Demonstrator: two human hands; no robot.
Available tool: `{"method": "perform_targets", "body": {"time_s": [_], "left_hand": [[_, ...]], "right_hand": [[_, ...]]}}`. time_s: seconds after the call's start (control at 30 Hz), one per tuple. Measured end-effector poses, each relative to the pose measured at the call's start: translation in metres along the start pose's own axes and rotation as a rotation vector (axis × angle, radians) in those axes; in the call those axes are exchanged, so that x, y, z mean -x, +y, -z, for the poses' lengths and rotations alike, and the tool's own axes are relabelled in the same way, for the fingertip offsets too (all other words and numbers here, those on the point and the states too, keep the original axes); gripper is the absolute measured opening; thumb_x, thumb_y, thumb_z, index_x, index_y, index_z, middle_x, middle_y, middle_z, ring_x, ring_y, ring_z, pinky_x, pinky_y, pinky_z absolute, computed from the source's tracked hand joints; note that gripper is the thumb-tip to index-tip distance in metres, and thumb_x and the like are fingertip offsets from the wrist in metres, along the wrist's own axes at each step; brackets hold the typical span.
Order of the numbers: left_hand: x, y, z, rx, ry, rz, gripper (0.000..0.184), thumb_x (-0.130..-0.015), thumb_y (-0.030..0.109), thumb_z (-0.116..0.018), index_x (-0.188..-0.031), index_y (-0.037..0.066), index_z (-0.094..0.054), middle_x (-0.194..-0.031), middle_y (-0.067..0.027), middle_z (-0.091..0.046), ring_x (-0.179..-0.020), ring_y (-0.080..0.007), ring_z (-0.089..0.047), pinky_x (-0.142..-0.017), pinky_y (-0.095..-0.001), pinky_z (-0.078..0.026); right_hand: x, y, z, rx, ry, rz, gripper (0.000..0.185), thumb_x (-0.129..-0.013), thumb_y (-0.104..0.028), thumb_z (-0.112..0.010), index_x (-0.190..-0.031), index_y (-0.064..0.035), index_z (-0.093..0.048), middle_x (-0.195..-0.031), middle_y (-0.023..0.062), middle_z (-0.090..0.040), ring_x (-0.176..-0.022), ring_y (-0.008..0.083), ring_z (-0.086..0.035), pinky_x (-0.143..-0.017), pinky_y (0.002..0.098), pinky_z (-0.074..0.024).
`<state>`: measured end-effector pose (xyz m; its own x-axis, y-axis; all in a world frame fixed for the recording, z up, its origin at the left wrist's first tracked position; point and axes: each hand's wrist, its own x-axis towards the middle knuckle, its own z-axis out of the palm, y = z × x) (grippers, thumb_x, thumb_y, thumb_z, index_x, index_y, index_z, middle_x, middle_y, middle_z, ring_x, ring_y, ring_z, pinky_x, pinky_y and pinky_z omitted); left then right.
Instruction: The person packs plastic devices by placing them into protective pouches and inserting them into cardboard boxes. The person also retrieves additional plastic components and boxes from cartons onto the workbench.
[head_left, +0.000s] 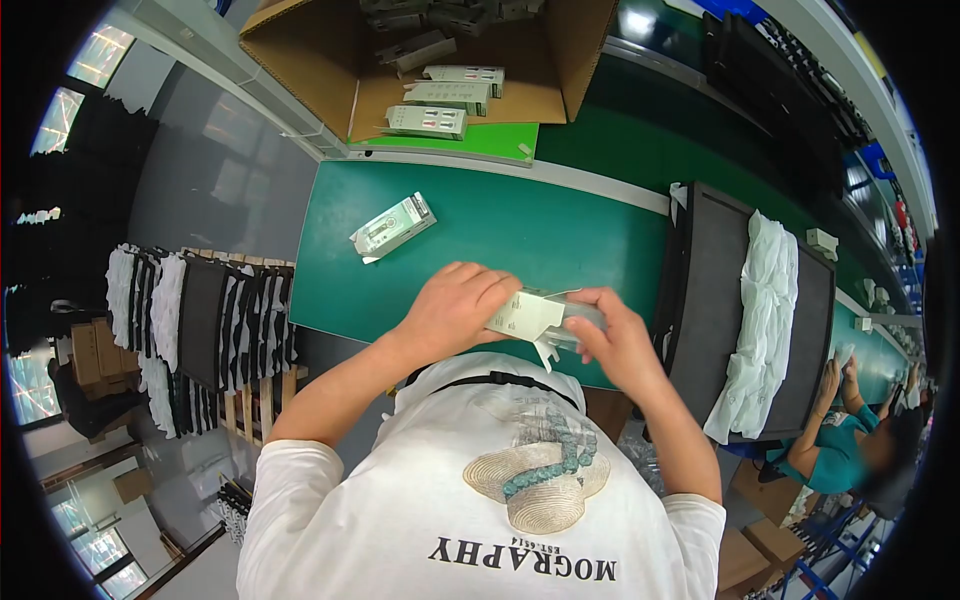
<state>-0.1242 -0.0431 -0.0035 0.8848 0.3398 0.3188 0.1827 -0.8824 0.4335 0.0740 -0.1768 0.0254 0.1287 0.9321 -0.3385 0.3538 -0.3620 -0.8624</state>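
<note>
My left hand (455, 308) is closed around a small pale-green printed carton (528, 314), held just above the near edge of the green table (580, 225). The carton's right end is open, with a flap hanging down. At that end, my right hand (618, 345) pinches a see-through plastic insert (585, 322), which is partly inside the carton; its contents cannot be made out. A second pale-green carton (393, 228) lies slanted on the table, beyond my left hand.
Beyond the table, a large cardboard box (300, 55) holds several similar cartons. At the right stands a black tray (697, 310) bearing white plastic-wrapped items (765, 320). Racks of black and white items (200, 325) stand at the left. A co-worker (840, 440) in teal works at far right.
</note>
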Motion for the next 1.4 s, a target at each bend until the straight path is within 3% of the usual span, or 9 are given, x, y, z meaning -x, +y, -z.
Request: {"method": "perform_targets", "body": {"time_s": [0.23, 0.33, 0.5, 0.57, 0.7, 0.97, 1.17, 1.27, 1.4], "left_hand": [[0.01, -0.014, -0.018, 0.041, -0.152, 0.106, 0.054, -0.065, 0.031, -0.079, -0.108, 0.007, -0.057, -0.099, -0.006, -0.062, -0.089, -0.0239, -0.059, -0.076, -0.0368, -0.046], [0.0, -0.02, -0.021, 0.086, -0.261, 0.183, 0.057, -0.067, 0.033, -0.079, -0.112, 0.007, -0.055, -0.106, -0.0079, -0.061, -0.097, -0.0257, -0.058, -0.083, -0.038, -0.045], [-0.026, -0.039, -0.027, 0.161, -0.196, 0.158, 0.067, -0.068, 0.031, -0.079, -0.123, 0.006, -0.05, -0.125, -0.0132, -0.055, -0.118, -0.0316, -0.05, -0.098, -0.0417, -0.041], [-0.027, -0.067, -0.014, 0.154, -0.14, 0.273, 0.069, -0.07, 0.03, -0.078, -0.127, 0.006, -0.047, -0.128, -0.0146, -0.052, -0.121, -0.0338, -0.046, -0.102, -0.0435, -0.037], [0.024, -0.154, -0.001, -0.154, 0.011, 0.587, 0.071, -0.071, 0.021, -0.078, -0.131, 0.006, -0.043, -0.128, -0.0186, -0.05, -0.12, -0.0383, -0.045, -0.102, -0.0463, -0.036], [0.044, -0.189, -0.021, -0.077, -0.283, 0.959, 0.071, -0.073, 0.022, -0.075, -0.133, 0.005, -0.041, -0.113, -0.0218, -0.058, -0.101, -0.0388, -0.057, -0.088, -0.0426, -0.047], [0.008, -0.187, -0.021, -0.003, -0.075, 0.86, 0.068, -0.074, 0.026, -0.072, -0.133, 0.005, -0.043, -0.106, -0.0192, -0.06, -0.099, -0.0357, -0.058, -0.084, -0.0411, -0.049], [-0.038, -0.201, -0.004, -0.05, -0.007, 0.76, 0.069, -0.075, 0.025, -0.072, -0.134, 0.005, -0.042, -0.114, -0.0194, -0.057, -0.105, -0.0366, -0.056, -0.088, -0.0411, -0.047], [-0.084, -0.221, 0.015, -0.478, 0.1, 0.457, 0.068, -0.08, 0.027, -0.07, -0.137, 0.005, -0.039, -0.135, -0.0184, -0.045, -0.117, -0.0384, -0.049, -0.097, -0.0451, -0.043]], "right_hand": [[-0.015, 0.035, -0.023, 0.259, 0.098, -0.027, 0.039, -0.089, -0.016, -0.063, -0.122, -0.0031, -0.05, -0.095, 0.0075, -0.063, -0.077, 0.0246, -0.065, -0.069, 0.0358, -0.0528], [-0.025, 0.061, -0.026, -0.41, 0.259, 0.057, 0.041, -0.088, -0.016, -0.063, -0.125, -0.0048, -0.047, -0.099, 0.0093, -0.063, -0.079, 0.0276, -0.065, -0.072, 0.0368, -0.0538], [-0.055, 0.07, -0.006, -0.602, -0.01, -0.168, 0.045, -0.089, -0.018, -0.062, -0.128, -0.0067, -0.044, -0.107, 0.012, -0.061, -0.089, 0.0281, -0.064, -0.075, 0.036, -0.0545], [-0.074, 0.079, 0.023, -0.892, 0.119, -0.303, 0.046, -0.089, -0.019, -0.063, -0.129, -0.0059, -0.043, -0.112, 0.0133, -0.058, -0.098, 0.024, -0.061, -0.076, 0.0334, -0.0546], [-0.141, 0.101, 0.081, -1.022, 0.747, -0.013, 0.043, -0.089, -0.019, -0.064, -0.123, -0.0019, -0.045, -0.115, 0.0142, -0.058, -0.091, 0.0253, -0.063, -0.074, 0.0335, -0.0555], [-0.291, 0.165, 0.13, -1.118, 0.839, -0.064, 0.047, -0.089, -0.018, -0.063, -0.128, -0.0031, -0.041, -0.114, 0.013, -0.057, -0.085, 0.0241, -0.063, -0.07, 0.0283, -0.0548], [-0.295, 0.22, 0.13, -0.367, 1.023, -0.348, 0.057, -0.09, -0.018, -0.063, -0.138, -0.0046, -0.035, -0.115, 0.0126, -0.056, -0.091, 0.0202, -0.061, -0.076, 0.0262, -0.0513], [-0.261, 0.171, 0.102, -0.176, 0.909, 0.014, 0.061, -0.09, -0.017, -0.062, -0.142, -0.005, -0.031, -0.116, 0.0124, -0.056, -0.102, 0.019, -0.057, -0.086, 0.0273, -0.0472], [-0.249, 0.079, 0.105, -0.401, 0.652, 0.076, 0.059, -0.09, -0.017, -0.063, -0.14, -0.0051, -0.035, -0.12, 0.0133, -0.055, -0.113, 0.0201, -0.052, -0.095, 0.0309, -0.0426]]}}
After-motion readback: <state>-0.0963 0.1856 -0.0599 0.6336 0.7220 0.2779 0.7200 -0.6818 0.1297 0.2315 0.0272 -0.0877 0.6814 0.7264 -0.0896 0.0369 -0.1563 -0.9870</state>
